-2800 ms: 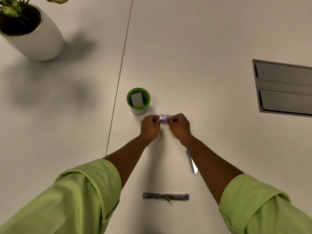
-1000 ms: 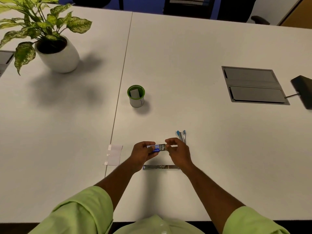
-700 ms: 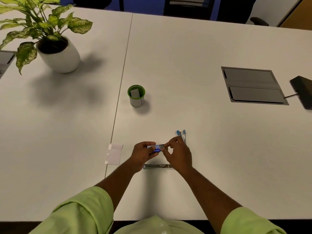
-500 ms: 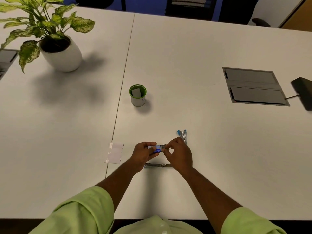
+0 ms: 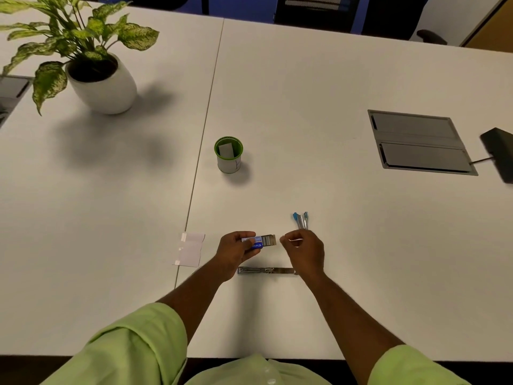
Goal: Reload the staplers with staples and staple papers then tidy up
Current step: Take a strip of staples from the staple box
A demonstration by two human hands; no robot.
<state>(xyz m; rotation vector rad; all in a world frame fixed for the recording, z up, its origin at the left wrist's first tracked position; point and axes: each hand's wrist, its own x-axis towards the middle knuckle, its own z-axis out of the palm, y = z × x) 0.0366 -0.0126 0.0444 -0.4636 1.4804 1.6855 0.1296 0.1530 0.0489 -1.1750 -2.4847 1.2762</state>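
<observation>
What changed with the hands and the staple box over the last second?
The right hand drew away rightward from the staple box, pinching a thin strip, likely staples, in its grip. The left hand kept holding the open box. The metal stapler, blue stapler and green cup stayed put.

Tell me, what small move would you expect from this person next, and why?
Probably lowering the right hand, which seems to pinch a thin staple strip, to the open metal stapler lying just below. The left hand holds the staple box with its tray slid out, so a strip looks freshly taken.
</observation>
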